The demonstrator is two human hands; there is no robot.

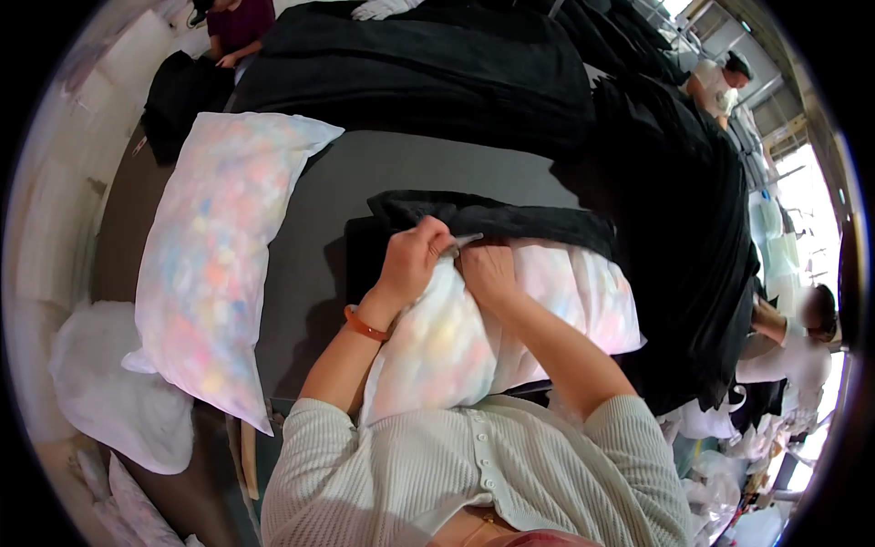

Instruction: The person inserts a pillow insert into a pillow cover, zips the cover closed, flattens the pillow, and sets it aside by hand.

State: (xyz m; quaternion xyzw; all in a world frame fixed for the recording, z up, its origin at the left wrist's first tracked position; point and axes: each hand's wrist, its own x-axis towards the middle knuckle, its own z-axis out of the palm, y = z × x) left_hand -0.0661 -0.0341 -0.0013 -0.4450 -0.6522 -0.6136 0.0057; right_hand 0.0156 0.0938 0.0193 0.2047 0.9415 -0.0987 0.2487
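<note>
A white, see-through pillow (433,351) with pastel-coloured filling lies against my body, its far edge next to a black cloth cover (538,228). My left hand (419,255) is closed in a pinch at the pillow's upper left corner, by the edge of the black cover. Close to its right, my right hand (489,273) presses on the pillow's far edge, its fingertips hidden under the black cloth. A small light strip (468,240) sticks out between the two hands. An orange band is round my left wrist.
Another filled pillow (223,264) lies on the dark table (365,173) at the left. Black fabric is piled along the far side and the right (684,264). White padding (123,383) sits at the lower left. Co-workers are at the far left and the right.
</note>
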